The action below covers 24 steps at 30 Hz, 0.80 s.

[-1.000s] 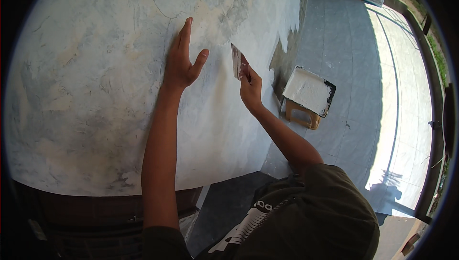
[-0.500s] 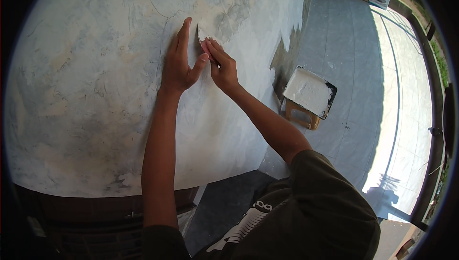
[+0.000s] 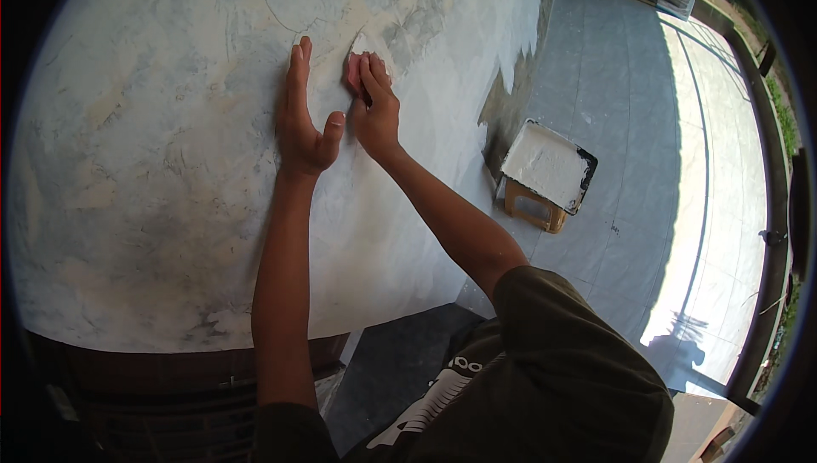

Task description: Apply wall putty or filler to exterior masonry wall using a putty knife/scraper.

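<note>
My right hand (image 3: 376, 110) grips a small putty scraper (image 3: 355, 70), reddish where it shows beside my fingers. White filler coats its far end, which lies against the pale, patchy wall (image 3: 153, 140). Just to the left, my left hand (image 3: 308, 127) is open, fingers stretched upward and thumb out, and it holds nothing. Its edge is at the wall surface; whether it presses there I cannot tell. A thin crack (image 3: 274, 12) runs down the wall toward my left fingertips.
On the right, a black-rimmed tray (image 3: 545, 165) of white filler rests on a small tan stool (image 3: 534, 206). Grey floor tiles (image 3: 608, 122) stretch beyond it, sunlit at far right. Bare grey plaster (image 3: 504, 105) shows along the wall's right edge. A dark door-like panel (image 3: 170, 378) is below.
The scraper in my right hand has turned and shifted slightly left and up, showing more of its flat side. My left hand has moved a little left and down, staying open.
</note>
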Each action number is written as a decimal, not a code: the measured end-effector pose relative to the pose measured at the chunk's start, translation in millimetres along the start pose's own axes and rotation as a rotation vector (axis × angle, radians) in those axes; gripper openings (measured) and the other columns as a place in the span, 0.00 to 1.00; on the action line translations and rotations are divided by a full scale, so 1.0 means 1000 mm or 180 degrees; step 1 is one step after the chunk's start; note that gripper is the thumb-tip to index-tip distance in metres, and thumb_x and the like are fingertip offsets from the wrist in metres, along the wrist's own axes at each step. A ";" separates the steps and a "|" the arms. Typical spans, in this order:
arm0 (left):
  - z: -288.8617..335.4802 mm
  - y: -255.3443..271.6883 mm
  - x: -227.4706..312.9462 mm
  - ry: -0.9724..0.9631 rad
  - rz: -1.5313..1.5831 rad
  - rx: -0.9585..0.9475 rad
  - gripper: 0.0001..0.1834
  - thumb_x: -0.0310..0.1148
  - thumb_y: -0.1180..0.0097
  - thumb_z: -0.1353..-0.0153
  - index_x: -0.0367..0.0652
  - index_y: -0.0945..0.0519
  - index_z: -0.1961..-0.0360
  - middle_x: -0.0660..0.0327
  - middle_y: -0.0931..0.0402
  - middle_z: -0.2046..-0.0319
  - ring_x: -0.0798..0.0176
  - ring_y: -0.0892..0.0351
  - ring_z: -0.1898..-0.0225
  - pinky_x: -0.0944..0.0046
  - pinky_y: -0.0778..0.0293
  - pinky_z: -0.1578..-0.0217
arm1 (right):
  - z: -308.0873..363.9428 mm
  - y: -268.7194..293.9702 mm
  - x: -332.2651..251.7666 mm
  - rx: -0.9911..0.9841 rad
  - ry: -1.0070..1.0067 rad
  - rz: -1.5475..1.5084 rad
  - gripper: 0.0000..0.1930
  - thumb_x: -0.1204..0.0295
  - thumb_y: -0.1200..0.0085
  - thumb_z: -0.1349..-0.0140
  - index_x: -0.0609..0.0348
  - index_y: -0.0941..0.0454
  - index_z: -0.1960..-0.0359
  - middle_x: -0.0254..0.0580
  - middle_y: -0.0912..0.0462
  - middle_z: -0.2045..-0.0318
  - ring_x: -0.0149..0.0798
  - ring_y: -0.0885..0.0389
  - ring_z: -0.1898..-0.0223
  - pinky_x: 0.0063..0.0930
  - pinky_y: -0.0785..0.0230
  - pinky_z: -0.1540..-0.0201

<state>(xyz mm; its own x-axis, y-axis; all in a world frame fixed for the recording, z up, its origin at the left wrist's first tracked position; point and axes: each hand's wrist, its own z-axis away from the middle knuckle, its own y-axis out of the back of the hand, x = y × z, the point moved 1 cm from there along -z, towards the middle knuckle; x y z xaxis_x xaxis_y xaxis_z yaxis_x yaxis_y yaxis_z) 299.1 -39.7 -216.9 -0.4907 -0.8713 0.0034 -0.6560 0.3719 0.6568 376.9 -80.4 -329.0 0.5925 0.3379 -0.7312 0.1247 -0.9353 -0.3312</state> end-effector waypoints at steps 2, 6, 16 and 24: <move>0.001 0.004 0.000 0.0062 0.0108 0.0187 0.49 0.60 0.57 0.34 0.29 0.51 0.28 0.39 0.43 0.31 0.40 0.41 0.30 0.49 0.43 0.32 | 0.028 0.000 -0.014 -0.0209 0.0047 -0.0137 0.32 0.91 0.55 0.44 0.64 0.32 0.35 0.55 0.35 0.32 0.53 0.43 0.28 0.39 0.49 0.27; 0.004 0.009 0.004 0.0082 0.0163 0.0246 0.49 0.60 0.56 0.34 0.29 0.51 0.28 0.39 0.43 0.31 0.39 0.41 0.30 0.49 0.43 0.32 | 0.124 0.048 -0.025 -0.1259 0.0070 -0.0588 0.29 0.91 0.53 0.42 0.63 0.30 0.36 0.53 0.31 0.34 0.52 0.39 0.29 0.41 0.50 0.27; 0.000 0.005 0.001 0.0033 -0.0090 -0.0004 0.47 0.59 0.57 0.33 0.30 0.51 0.28 0.40 0.41 0.31 0.40 0.41 0.30 0.48 0.43 0.32 | 0.085 0.113 0.028 -0.0198 -0.2581 -0.2179 0.12 0.83 0.55 0.37 0.71 0.22 0.54 0.40 0.18 0.60 0.29 0.21 0.59 0.27 0.27 0.51; 0.011 0.002 0.001 0.0179 -0.0131 -0.0191 0.48 0.59 0.56 0.33 0.31 0.51 0.27 0.40 0.43 0.30 0.40 0.42 0.29 0.48 0.44 0.31 | 0.007 0.099 0.041 -0.0136 -0.2206 -0.2315 0.12 0.82 0.51 0.35 0.69 0.24 0.50 0.41 0.19 0.56 0.31 0.21 0.56 0.29 0.28 0.51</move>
<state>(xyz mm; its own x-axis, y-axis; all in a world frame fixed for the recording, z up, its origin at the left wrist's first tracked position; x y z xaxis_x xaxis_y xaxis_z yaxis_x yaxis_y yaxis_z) 290.6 -36.1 -223.7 -0.4300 -0.9027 0.0167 -0.6385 0.3171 0.7013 408.2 -158.3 -396.3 -0.2311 0.8026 -0.5499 0.3085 -0.4756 -0.8238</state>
